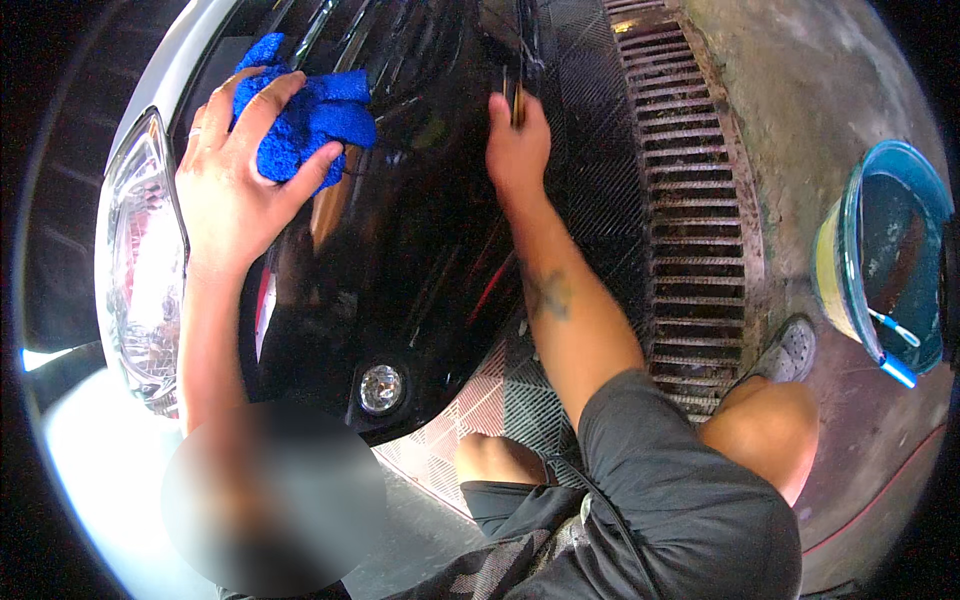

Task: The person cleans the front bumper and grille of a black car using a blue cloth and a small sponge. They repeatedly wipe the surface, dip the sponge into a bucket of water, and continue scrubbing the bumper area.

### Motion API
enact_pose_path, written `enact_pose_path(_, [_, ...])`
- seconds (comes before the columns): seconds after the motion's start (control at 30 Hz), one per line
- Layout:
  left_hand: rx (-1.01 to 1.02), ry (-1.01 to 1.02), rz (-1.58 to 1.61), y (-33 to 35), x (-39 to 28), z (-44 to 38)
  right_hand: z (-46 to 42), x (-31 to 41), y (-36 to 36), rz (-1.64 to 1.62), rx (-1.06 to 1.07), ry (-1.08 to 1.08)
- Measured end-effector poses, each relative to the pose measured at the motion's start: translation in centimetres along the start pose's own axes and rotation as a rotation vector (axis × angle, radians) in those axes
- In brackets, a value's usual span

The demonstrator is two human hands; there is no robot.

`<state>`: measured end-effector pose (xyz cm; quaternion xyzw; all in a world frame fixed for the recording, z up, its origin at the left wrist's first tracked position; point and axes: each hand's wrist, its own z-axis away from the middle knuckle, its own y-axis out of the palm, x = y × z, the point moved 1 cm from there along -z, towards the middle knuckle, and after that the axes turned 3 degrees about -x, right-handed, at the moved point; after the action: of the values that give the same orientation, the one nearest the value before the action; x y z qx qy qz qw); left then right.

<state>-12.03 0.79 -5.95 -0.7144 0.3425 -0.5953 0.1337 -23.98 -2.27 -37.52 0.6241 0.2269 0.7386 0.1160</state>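
Note:
A crumpled blue towelling cloth (337, 112) is gripped in my left hand (229, 172), up against the grille (322, 34) of a car. Lower down the car's front, my right hand (519, 157) holds a slim tool with a yellowish handle (517, 109), perhaps a brush; its far end is too dark to make out. Glossy black bumper (405, 247) lies between the two hands. Beside my left wrist is the clear headlight (142, 262). A round fog light (382, 388) sits in the bumper nearer to me.
A metal drain grate (697, 225) runs along the floor beside ribbed mats (592, 150). On the concrete (795, 150) at the right stands a blue bucket (832, 262) with a toothbrush (892, 326) at its rim. My shoe (791, 349) is next to the grate. A blurred disc hides the lower left.

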Motion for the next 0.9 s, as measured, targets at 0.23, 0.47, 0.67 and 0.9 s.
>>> enact_pose_path(0.23, [-0.013, -0.001, 0.002, 0.2, 0.0, -0.5, 1.3, -1.5, 0.5, 0.016, -0.097, -0.174])
enact_pose_path(0.47, [-0.011, -0.018, -0.001, 0.0, 0.2, -0.3, 5.3, -0.2, -1.0, 0.010, -0.047, -0.174])
enact_pose_path(0.67, [-0.022, -0.010, 0.008, 0.3, 0.3, -0.2, -2.1, -0.7, 0.6, 0.027, 0.000, -0.189])
enact_pose_path(0.9, [-0.001, -0.019, 0.016, -0.3, 0.4, -0.3, 7.9, 0.4, -0.9, 0.105, -0.043, -0.214])
